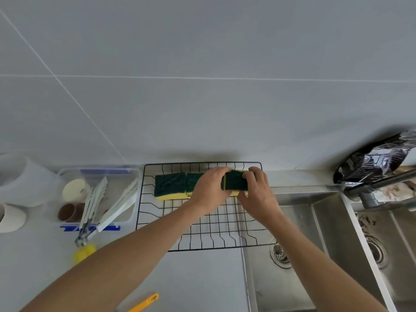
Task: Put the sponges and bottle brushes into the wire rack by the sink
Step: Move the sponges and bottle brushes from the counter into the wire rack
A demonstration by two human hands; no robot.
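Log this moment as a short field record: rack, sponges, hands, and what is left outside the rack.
rack: black wire rack on the counter, partly over the sink
sponges: green-and-yellow sponges in a row at the rack's far edge; leftmost sponge lies free
left hand: on the middle of the row
right hand: gripping the rightmost sponge
outside rack: yellow bottle brush on the counter at left

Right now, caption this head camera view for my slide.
Both hands, left hand and right hand, line up green-and-yellow sponges in the wire rack.
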